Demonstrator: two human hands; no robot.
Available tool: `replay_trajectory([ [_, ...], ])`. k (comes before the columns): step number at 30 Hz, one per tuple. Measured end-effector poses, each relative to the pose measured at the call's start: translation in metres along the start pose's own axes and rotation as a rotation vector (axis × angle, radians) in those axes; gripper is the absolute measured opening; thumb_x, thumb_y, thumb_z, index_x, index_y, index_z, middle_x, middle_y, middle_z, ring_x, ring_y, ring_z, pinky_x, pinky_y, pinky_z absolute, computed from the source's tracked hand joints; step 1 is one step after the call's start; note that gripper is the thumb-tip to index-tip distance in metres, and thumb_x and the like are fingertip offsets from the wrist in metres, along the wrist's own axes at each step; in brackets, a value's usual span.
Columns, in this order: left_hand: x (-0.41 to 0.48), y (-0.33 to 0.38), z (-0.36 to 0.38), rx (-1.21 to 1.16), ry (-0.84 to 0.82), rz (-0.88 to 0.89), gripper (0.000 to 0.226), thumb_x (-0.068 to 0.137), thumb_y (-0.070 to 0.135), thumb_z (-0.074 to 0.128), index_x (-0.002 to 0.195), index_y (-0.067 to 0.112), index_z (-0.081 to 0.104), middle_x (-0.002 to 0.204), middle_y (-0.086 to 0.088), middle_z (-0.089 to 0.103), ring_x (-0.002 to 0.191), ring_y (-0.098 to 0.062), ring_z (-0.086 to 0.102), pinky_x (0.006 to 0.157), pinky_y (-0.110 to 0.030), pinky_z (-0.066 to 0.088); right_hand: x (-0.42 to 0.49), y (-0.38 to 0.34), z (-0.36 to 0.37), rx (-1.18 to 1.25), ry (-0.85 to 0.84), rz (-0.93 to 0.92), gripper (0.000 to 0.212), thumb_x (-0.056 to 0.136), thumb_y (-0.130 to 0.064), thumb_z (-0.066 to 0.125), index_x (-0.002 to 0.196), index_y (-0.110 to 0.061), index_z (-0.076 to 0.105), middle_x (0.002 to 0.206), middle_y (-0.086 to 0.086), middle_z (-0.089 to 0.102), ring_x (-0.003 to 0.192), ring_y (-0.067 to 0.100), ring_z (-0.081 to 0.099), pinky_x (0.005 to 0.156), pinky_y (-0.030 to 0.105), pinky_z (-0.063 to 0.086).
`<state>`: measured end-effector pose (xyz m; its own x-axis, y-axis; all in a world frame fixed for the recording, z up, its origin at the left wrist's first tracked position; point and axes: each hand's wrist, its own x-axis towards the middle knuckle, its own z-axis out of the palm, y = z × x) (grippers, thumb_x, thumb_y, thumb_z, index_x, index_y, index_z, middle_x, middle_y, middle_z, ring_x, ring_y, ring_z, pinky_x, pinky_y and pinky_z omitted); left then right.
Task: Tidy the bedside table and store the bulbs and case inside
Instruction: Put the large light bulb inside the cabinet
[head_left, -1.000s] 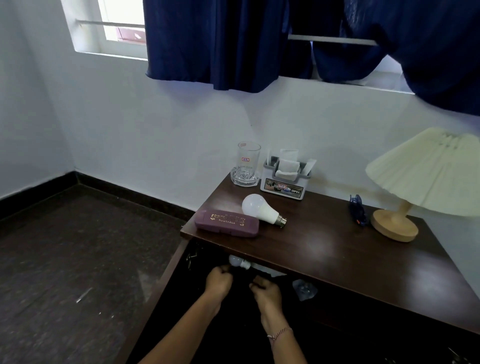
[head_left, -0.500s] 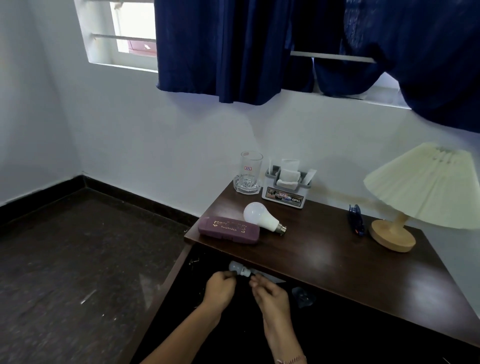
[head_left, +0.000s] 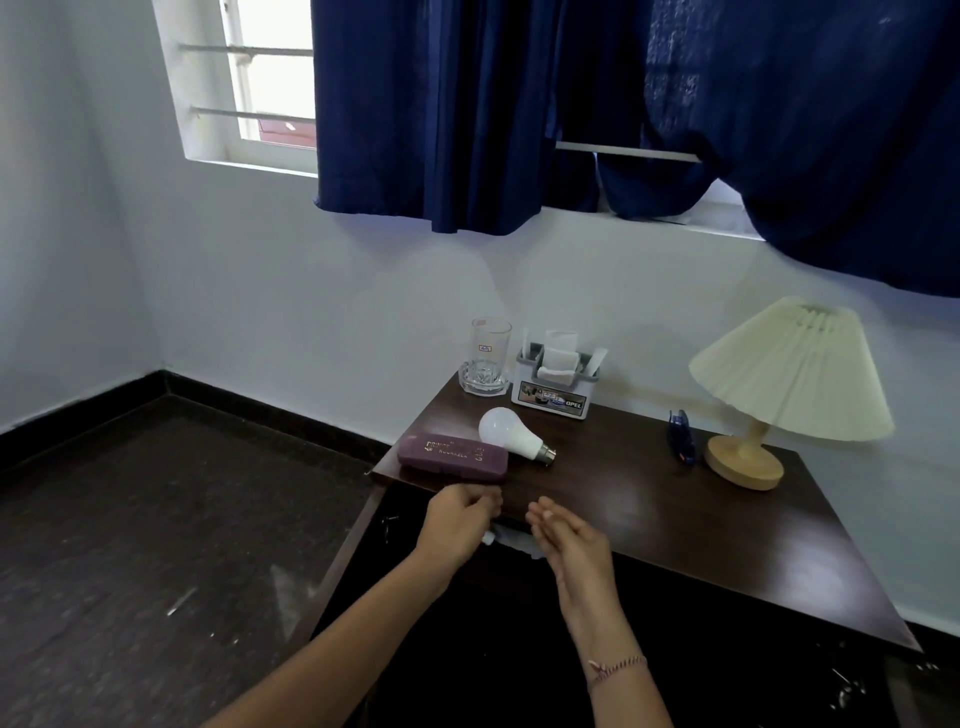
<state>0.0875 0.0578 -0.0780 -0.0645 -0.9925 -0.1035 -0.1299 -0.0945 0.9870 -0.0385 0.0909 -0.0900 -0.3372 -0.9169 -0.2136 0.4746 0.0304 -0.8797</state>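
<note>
A white bulb (head_left: 510, 435) lies on its side on the dark wooden bedside table (head_left: 649, 509), just behind a purple case (head_left: 452, 454) near the table's front left corner. My left hand (head_left: 457, 519) hovers at the table's front edge, right in front of the case, fingers loosely curled and holding nothing. My right hand (head_left: 569, 535) is beside it, fingers apart and empty. Below and between the hands, a white object (head_left: 511, 540) shows inside the open dark compartment under the tabletop; it is mostly hidden.
A glass (head_left: 485, 358) and a grey tissue holder (head_left: 556, 384) stand at the back by the wall. A cream lamp (head_left: 779, 384) sits at the right with a small blue object (head_left: 680, 436) beside it. Dark floor lies to the left.
Both hands have come up out of the compartment under the tabletop to its front edge. The small bulb they handled stays inside. The view has tilted upward.
</note>
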Motion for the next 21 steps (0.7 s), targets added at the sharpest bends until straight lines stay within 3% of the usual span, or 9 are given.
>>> replay_trajectory([
  [3, 0.011, 0.024, 0.007, 0.124, 0.019, 0.135, 0.027, 0.087, 0.010, 0.048, 0.102, 0.006, 0.070, 0.096, -0.006, 0.069, 0.096, -0.020, 0.064, 0.092, -0.035, 0.048, 0.009, -0.016, 0.003, 0.015, 0.009, -0.024, 0.029, 0.092, 0.007, 0.042, 0.118, 0.016, 0.050, 0.108, 0.024, 0.059, 0.080, 0.017, 0.061, 0.066, 0.010, 0.053],
  [5, 0.025, 0.041, 0.011, 0.212, 0.051, 0.162, 0.033, 0.089, 0.012, 0.046, 0.116, 0.006, 0.064, 0.108, -0.010, 0.067, 0.103, -0.023, 0.061, 0.091, -0.030, 0.045, 0.017, -0.025, 0.005, 0.009, 0.029, -0.030, 0.028, 0.092, 0.005, 0.042, 0.117, 0.014, 0.051, 0.100, 0.019, 0.063, 0.075, 0.013, 0.063, 0.065, 0.009, 0.052],
  [7, 0.042, 0.056, 0.013, 0.267, 0.094, 0.157, 0.039, 0.090, 0.012, 0.043, 0.127, 0.007, 0.056, 0.120, -0.013, 0.063, 0.109, -0.027, 0.059, 0.087, -0.026, 0.044, 0.027, -0.032, 0.006, -0.006, 0.053, -0.038, 0.027, 0.092, 0.004, 0.044, 0.116, 0.013, 0.053, 0.105, 0.021, 0.063, 0.078, 0.014, 0.065, 0.070, 0.012, 0.053],
  [10, 0.064, 0.071, 0.012, 0.345, 0.134, 0.168, 0.035, 0.088, 0.010, 0.041, 0.116, 0.002, 0.062, 0.118, -0.018, 0.064, 0.108, -0.033, 0.057, 0.083, -0.032, 0.045, 0.043, -0.039, 0.007, -0.045, 0.097, -0.040, 0.027, 0.092, 0.003, 0.046, 0.116, 0.012, 0.054, 0.116, 0.026, 0.059, 0.100, 0.025, 0.059, 0.090, 0.027, 0.050],
  [13, 0.083, 0.075, 0.008, 0.535, 0.142, 0.172, 0.027, 0.086, 0.006, 0.038, 0.092, -0.008, 0.061, 0.106, -0.024, 0.064, 0.102, -0.037, 0.056, 0.076, -0.032, 0.040, 0.056, -0.043, 0.009, -0.078, 0.130, -0.034, 0.028, 0.090, 0.005, 0.048, 0.117, 0.012, 0.054, 0.115, 0.025, 0.059, 0.103, 0.027, 0.057, 0.099, 0.030, 0.043],
  [17, 0.102, 0.071, 0.009, 0.723, 0.106, 0.149, 0.028, 0.087, 0.002, 0.037, 0.098, -0.010, 0.060, 0.113, -0.025, 0.062, 0.108, -0.037, 0.054, 0.086, -0.037, 0.041, 0.070, -0.041, 0.010, -0.116, 0.190, -0.017, 0.027, 0.089, 0.005, 0.049, 0.115, 0.011, 0.056, 0.121, 0.028, 0.058, 0.117, 0.037, 0.054, 0.106, 0.038, 0.040],
  [19, 0.109, 0.069, 0.012, 0.773, 0.098, 0.142, 0.030, 0.088, 0.003, 0.037, 0.103, -0.009, 0.060, 0.114, -0.025, 0.062, 0.109, -0.037, 0.054, 0.085, -0.036, 0.042, 0.075, -0.039, 0.010, -0.123, 0.198, -0.006, 0.027, 0.089, 0.005, 0.049, 0.114, 0.011, 0.056, 0.108, 0.023, 0.064, 0.112, 0.033, 0.057, 0.107, 0.043, 0.037],
  [21, 0.114, 0.069, 0.015, 0.800, 0.094, 0.132, 0.029, 0.088, 0.004, 0.038, 0.102, -0.010, 0.061, 0.113, -0.025, 0.062, 0.107, -0.037, 0.055, 0.081, -0.035, 0.041, 0.080, -0.037, 0.009, -0.124, 0.195, 0.011, 0.029, 0.089, 0.005, 0.049, 0.116, 0.012, 0.056, 0.089, 0.010, 0.062, 0.096, 0.024, 0.056, 0.105, 0.040, 0.039],
])
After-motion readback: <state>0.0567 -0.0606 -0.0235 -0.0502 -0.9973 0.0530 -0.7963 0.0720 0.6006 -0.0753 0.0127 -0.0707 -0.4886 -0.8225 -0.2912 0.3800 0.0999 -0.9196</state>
